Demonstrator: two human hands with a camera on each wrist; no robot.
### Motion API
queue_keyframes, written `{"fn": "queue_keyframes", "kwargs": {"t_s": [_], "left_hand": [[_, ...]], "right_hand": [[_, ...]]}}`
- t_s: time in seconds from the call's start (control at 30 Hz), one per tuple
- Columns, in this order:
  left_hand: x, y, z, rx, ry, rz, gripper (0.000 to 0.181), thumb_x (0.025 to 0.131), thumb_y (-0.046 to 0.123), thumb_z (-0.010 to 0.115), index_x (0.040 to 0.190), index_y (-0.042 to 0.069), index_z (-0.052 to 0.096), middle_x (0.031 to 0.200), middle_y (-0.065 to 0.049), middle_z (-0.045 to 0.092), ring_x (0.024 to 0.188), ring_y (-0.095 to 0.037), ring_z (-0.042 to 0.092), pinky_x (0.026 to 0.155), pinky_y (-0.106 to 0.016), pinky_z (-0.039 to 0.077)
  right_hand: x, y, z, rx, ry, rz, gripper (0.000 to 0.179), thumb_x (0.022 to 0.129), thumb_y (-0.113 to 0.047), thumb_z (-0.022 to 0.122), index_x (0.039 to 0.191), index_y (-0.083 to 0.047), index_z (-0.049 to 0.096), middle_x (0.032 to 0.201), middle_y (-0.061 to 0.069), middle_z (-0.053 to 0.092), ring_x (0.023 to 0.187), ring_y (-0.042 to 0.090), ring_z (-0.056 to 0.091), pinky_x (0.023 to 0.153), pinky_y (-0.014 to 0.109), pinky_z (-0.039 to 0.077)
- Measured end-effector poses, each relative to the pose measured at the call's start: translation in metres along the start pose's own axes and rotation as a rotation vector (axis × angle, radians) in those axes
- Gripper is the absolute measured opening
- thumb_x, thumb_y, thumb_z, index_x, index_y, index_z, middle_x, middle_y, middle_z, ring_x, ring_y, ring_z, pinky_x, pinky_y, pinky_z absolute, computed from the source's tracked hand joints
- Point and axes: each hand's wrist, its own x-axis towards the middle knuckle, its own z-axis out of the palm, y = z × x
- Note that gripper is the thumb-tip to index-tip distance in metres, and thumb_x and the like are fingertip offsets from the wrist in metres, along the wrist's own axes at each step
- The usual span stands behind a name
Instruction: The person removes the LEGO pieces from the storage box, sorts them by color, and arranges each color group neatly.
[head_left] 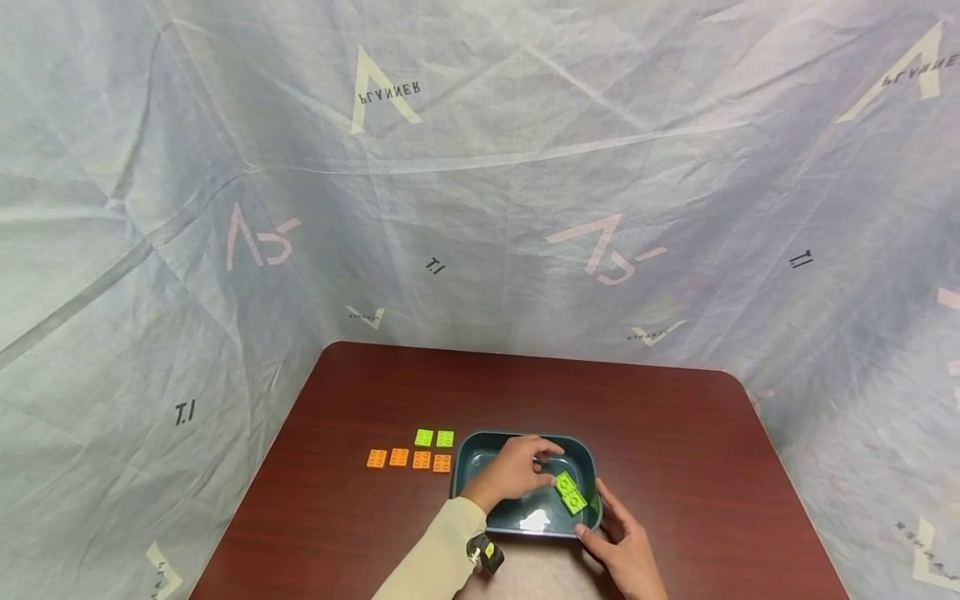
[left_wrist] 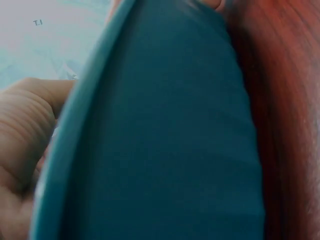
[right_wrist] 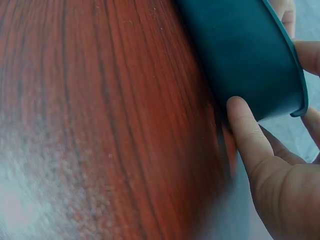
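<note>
A dark teal tray (head_left: 525, 532) sits near the front of the table; its outer wall (left_wrist: 170, 125) fills most of the left wrist view. Inside it, toward the right side, lie two bright green toy building bricks (head_left: 571, 493), end to end. My left hand (head_left: 516, 468) reaches over the tray with thumb and fingers apart, the thumb tip close to the green bricks and nothing visibly held. With my right hand (head_left: 626, 546) I grip the tray's near right corner, thumb at the front and fingers along the right side. The right thumb (right_wrist: 247, 127) presses the outer wall.
Left of the tray, several orange bricks (head_left: 399, 457) lie in a row on the dark red table (head_left: 660, 417). Two more green bricks (head_left: 435, 438) lie just behind them. Grey printed sheeting (head_left: 487, 208) hangs around the table. A black device (head_left: 486, 553) is strapped at the left wrist.
</note>
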Motion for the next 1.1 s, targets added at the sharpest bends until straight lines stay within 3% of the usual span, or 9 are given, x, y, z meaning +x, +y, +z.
{"fn": "queue_keyframes", "kwargs": {"t_s": [0.2,0.47,0.87,1.1], "left_hand": [[0.005,0.0,0.008,0.035,-0.018,0.041,0.047,0.09,0.015,0.085,0.134,0.021,0.072,0.127,-0.001,0.072,0.108,-0.009,0.07,0.084,-0.019,0.058],[0.014,0.002,0.017,0.13,-0.079,0.055,0.051,0.087,0.014,0.088,0.135,0.025,0.072,0.13,0.006,0.07,0.11,-0.003,0.067,0.086,-0.017,0.056],[0.018,0.004,0.022,0.265,-0.132,0.079,0.049,0.083,0.016,0.091,0.129,0.028,0.078,0.123,0.011,0.073,0.105,0.0,0.064,0.086,-0.016,0.053],[0.02,0.003,0.022,0.27,-0.133,0.049,0.049,0.08,0.016,0.093,0.125,0.028,0.08,0.118,0.013,0.075,0.098,0.001,0.065,0.081,-0.015,0.053]], "right_hand": [[0.0,-0.001,0.002,0.029,-0.007,0.009,0.083,0.089,-0.016,0.086,0.161,-0.027,0.047,0.148,0.022,0.06,0.132,0.033,0.063,0.087,0.018,0.057],[0.0,-0.003,0.001,0.02,-0.019,0.005,0.083,0.09,-0.019,0.086,0.162,-0.028,0.045,0.15,0.024,0.059,0.135,0.039,0.061,0.086,0.018,0.057],[0.0,-0.002,0.002,0.01,-0.005,-0.006,0.083,0.089,-0.018,0.086,0.161,-0.028,0.046,0.149,0.022,0.06,0.133,0.035,0.063,0.086,0.018,0.057],[-0.001,-0.001,0.001,0.002,-0.007,-0.014,0.084,0.089,-0.02,0.087,0.162,-0.027,0.045,0.15,0.024,0.059,0.135,0.038,0.062,0.086,0.017,0.056]]}}
